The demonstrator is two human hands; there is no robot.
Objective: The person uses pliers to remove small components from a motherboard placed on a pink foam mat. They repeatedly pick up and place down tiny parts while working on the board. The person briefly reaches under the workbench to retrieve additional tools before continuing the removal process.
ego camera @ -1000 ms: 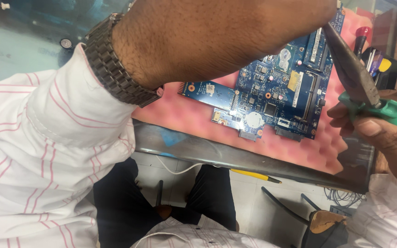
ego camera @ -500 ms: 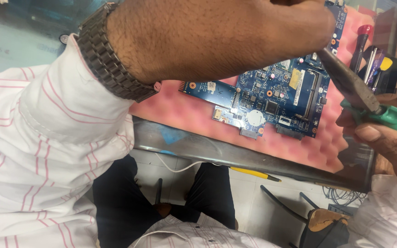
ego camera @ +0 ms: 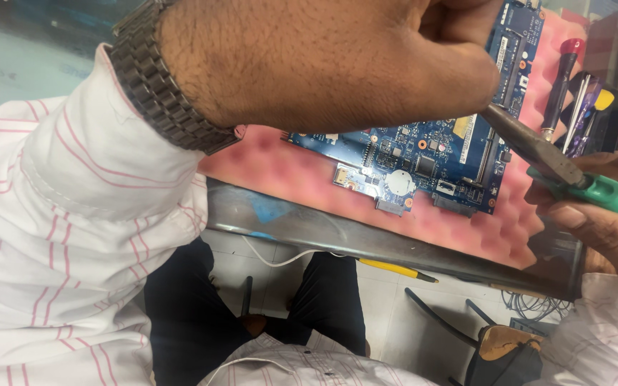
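Up close, the left hand (ego camera: 337,64), closed in a fist, meets the tip of grey steel pliers with green handles (ego camera: 559,168); whether it pinches anything I cannot tell. At three o'clock the right hand (ego camera: 599,214) grips those handles. Beneath lies a blue rectangular circuit board (ego camera: 430,154) on pink ridged foam (ego camera: 287,171) covering the worktop (ego camera: 366,239).
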